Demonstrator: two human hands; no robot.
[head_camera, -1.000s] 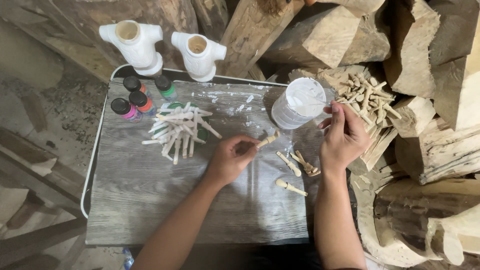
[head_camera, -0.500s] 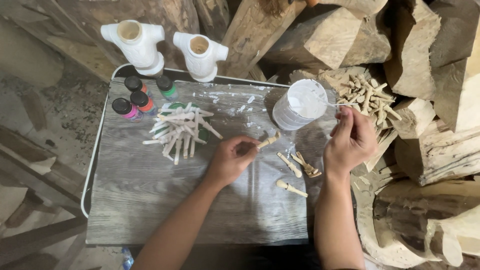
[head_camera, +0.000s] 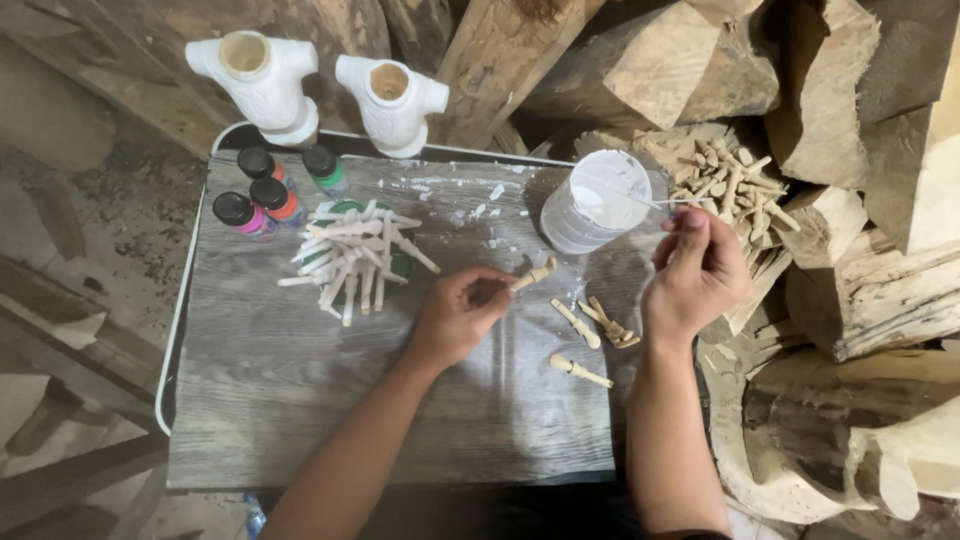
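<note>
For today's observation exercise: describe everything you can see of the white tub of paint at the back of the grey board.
The tub of paint is a round, ribbed, translucent white container, seemingly plastic, standing open on the grey board near its far right corner. White paint fills it and smears its rim. A thin brush held by the right hand reaches over its mouth; whether the tip touches the paint cannot be told. White flecks dot the board to its left. No hand touches it.

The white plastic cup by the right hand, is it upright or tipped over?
Upright. The white cup stands on the board with its round mouth facing up, white paint inside.
</note>
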